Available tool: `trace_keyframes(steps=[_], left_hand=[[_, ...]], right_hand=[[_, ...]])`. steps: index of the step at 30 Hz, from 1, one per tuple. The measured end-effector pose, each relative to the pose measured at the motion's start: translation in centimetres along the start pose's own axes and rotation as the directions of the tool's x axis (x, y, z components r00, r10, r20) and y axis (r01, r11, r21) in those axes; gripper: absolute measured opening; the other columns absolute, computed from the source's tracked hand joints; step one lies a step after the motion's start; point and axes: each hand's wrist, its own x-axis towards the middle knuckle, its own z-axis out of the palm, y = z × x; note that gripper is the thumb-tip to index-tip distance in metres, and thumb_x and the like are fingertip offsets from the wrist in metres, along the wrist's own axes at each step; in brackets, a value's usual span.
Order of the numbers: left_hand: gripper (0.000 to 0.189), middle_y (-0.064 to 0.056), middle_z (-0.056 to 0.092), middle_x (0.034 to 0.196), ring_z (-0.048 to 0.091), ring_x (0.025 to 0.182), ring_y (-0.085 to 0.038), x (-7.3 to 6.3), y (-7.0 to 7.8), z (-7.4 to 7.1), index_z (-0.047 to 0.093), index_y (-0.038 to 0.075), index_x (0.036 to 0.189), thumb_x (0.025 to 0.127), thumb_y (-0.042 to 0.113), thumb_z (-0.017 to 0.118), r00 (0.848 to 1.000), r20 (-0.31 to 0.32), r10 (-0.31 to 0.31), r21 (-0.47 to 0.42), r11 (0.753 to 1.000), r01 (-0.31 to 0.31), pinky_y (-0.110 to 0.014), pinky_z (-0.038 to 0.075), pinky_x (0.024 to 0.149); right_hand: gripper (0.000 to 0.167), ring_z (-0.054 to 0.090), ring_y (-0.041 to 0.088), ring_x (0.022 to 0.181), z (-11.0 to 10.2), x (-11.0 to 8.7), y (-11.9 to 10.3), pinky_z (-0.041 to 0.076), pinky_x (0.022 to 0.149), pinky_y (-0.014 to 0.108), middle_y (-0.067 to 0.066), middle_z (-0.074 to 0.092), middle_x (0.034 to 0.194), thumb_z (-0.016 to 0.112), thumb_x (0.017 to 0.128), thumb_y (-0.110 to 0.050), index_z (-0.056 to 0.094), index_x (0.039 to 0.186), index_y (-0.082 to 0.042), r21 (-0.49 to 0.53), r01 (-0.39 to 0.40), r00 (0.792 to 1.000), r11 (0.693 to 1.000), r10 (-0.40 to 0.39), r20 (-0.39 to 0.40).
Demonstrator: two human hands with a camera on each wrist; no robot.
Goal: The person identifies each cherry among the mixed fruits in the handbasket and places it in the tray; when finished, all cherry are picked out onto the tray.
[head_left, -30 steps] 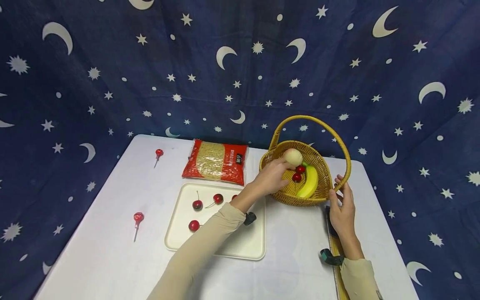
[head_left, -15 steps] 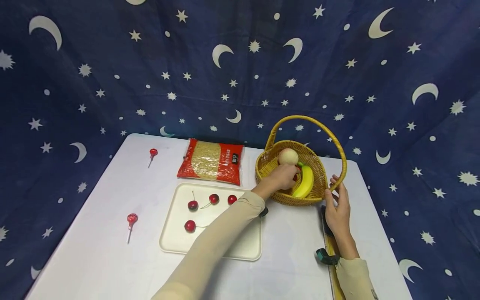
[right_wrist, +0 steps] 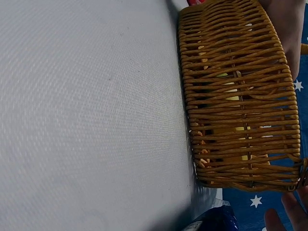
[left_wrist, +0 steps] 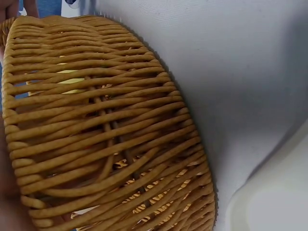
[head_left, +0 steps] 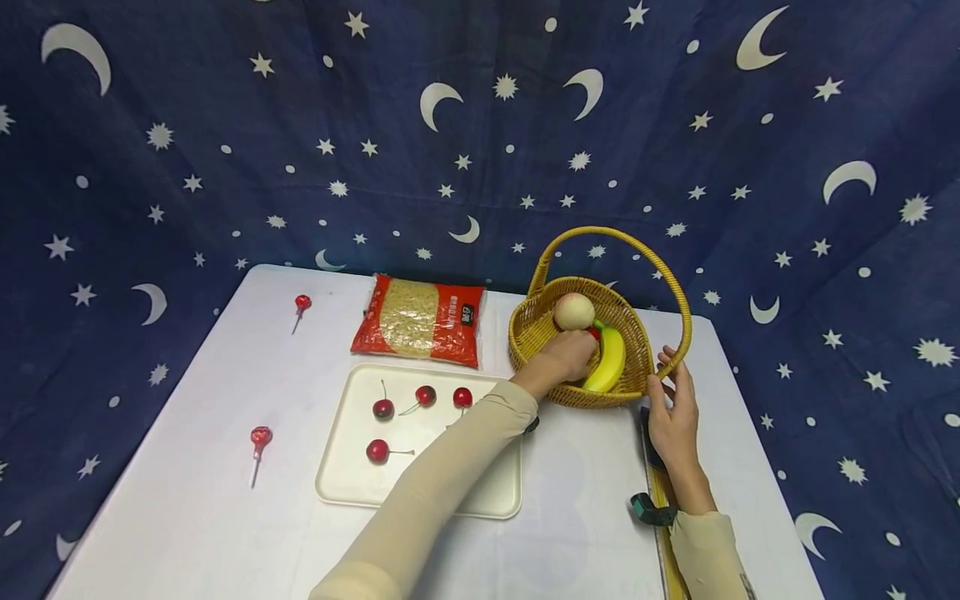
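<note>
A yellow wicker basket with a tall handle stands at the back right. Inside it are a pale peach, a banana and a red cherry, partly covered. My left hand reaches down into the basket beside the banana, its fingertips hidden from the head view; I cannot tell whether they pinch a cherry. At the basket's right side, my right hand touches the rim by the handle's foot, fingers fairly straight. Both wrist views mostly show the woven wall of the basket.
Left of the basket, a cream tray bears several cherries, and my left forearm crosses it. Behind lies a red bag of pasta. Two red lollipops lie at left. A long yellow-and-black thing is partly under my right arm.
My left hand has let go of the peach, which now rests in the basket, and has moved lower, over the cherries. The right hand stays at the rim. The head view has shifted slightly.
</note>
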Motion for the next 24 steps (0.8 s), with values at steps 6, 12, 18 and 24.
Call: trace_keyframes(steps=[6, 12, 18, 24], left_hand=[[0.023, 0.005, 0.057, 0.074, 0.054, 0.07, -0.01, -0.2, 0.2, 0.3, 0.061, 0.017, 0.082, 0.102, 0.016, 0.071, 0.999, 0.021, -0.031, 0.002, 1.0, 0.031, -0.025, 0.046, 0.066], [0.032, 0.005, 0.048, 0.069, 0.046, 0.065, -0.01, -0.3, -0.1, 0.6, 0.054, 0.017, 0.073, 0.099, 0.008, 0.07, 0.999, -0.001, -0.047, -0.08, 0.996, 0.047, -0.023, 0.038, 0.059], [0.011, 0.005, 0.063, 0.085, 0.057, 0.08, -0.01, -1.1, -0.3, -0.3, 0.071, 0.016, 0.091, 0.094, 0.005, 0.073, 0.988, -0.156, -0.004, -0.099, 0.995, -0.011, -0.021, 0.043, 0.068], [0.024, -0.002, 0.074, 0.118, 0.068, 0.102, -0.015, -3.7, -0.6, -2.3, 0.077, 0.014, 0.118, 0.095, 0.008, 0.074, 0.952, -0.304, -0.03, -0.212, 0.976, -0.037, -0.025, 0.056, 0.086]], right_hand=[[0.052, 0.049, 0.034, 0.146, 0.1, 0.0, 0.2, 0.041, 0.106, 0.013, 0.014, 0.052, 0.158, 0.054, 0.111, -0.012, 0.043, 0.162, -0.016, -0.017, 0.003, 1.0, 1.0, -0.003, -0.003], [0.053, 0.05, 0.028, 0.145, 0.1, -0.3, 0.1, 0.042, 0.106, 0.013, 0.014, 0.053, 0.157, 0.054, 0.111, -0.011, 0.044, 0.162, -0.018, -0.022, -0.013, 1.0, 1.0, 0.013, -0.004], [0.053, 0.049, 0.014, 0.145, 0.0, -0.3, 0.1, 0.041, 0.107, 0.012, 0.013, 0.052, 0.159, 0.054, 0.111, -0.011, 0.044, 0.162, -0.018, -0.012, 0.0, 1.0, 1.0, 0.0, -0.01], [0.053, 0.049, 0.015, 0.147, -0.1, -0.2, 0.2, 0.04, 0.108, 0.011, 0.012, 0.052, 0.159, 0.054, 0.111, -0.013, 0.043, 0.163, -0.019, -0.016, -0.007, 1.0, 1.0, 0.007, -0.008]])
